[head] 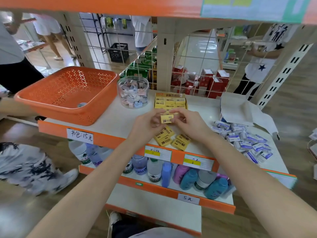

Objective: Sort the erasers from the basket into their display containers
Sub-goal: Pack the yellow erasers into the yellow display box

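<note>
Two hands, left (147, 124) and right (188, 123), pinch a yellow eraser (166, 119) endwise, long axis left-right.

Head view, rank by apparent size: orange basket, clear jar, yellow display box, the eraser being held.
1. orange basket
2-3. clear jar and yellow display box: look alike, and the box is partly covered, so unranked
4. held eraser, smallest

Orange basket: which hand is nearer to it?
Left. The left hand is just right of the orange basket; the right hand is farther right, and both pinch a yellow eraser.
</note>
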